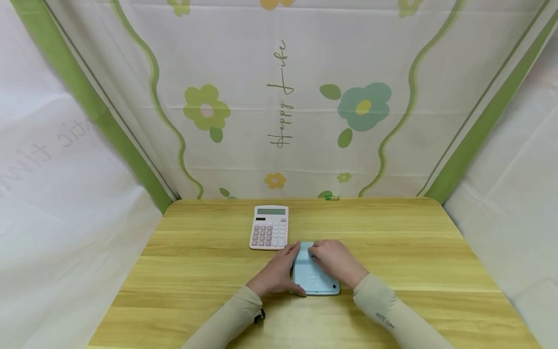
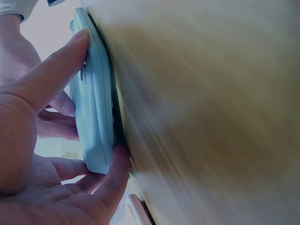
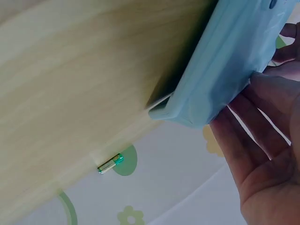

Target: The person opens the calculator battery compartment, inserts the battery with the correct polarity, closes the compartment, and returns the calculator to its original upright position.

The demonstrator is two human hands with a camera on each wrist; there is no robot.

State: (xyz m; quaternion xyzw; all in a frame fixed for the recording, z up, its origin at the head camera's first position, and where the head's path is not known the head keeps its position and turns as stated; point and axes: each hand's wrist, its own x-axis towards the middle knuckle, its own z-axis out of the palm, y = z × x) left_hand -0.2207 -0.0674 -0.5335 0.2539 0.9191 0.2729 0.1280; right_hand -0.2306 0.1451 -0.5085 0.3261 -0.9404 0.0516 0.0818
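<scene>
Gripping blue case (image 1: 313, 277) — left hand (image 1: 276, 273) | right hand (image 1: 334, 260) on its back — hold unclear | inside hidden

A pale blue, round-cornered device (image 1: 315, 278), probably a calculator face down, lies on the counter (image 1: 196, 271), a dark dot (image 1: 334, 286) at its near right corner.

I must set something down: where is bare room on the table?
Bare table lies left of the calculator and right of the right hand, to the edge. The middle is crowded: left hand, right hand and blue device.
</scene>
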